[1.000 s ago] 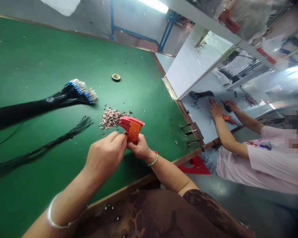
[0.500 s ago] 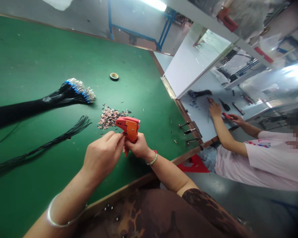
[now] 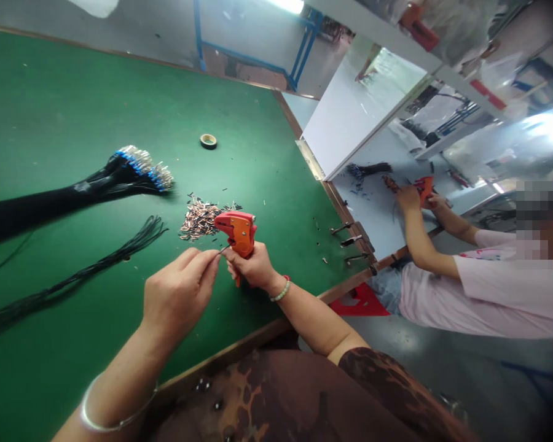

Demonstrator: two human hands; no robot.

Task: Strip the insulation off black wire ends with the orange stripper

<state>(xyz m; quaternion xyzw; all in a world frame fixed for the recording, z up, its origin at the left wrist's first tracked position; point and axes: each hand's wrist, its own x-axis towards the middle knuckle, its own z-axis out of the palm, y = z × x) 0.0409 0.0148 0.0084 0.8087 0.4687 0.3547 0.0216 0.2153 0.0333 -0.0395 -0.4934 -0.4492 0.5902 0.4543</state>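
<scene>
Above table (image 3: pixel 74 92), R hand (image 3: pixel 254 270) holds tool (image 3: pixel 237 227) upright, nose toward L hand (image 3: pixel 177 294).

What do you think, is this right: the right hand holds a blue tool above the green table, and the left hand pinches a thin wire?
Not quite. The head view shows the tool is orange-red, not blue. The right hand holds it above the green table, and the left hand pinches a thin wire.

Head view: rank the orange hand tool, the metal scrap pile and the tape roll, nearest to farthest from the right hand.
1. orange hand tool: held in the right hand.
2. metal scrap pile: just left of the tool.
3. tape roll: farther back on the green table.
</scene>
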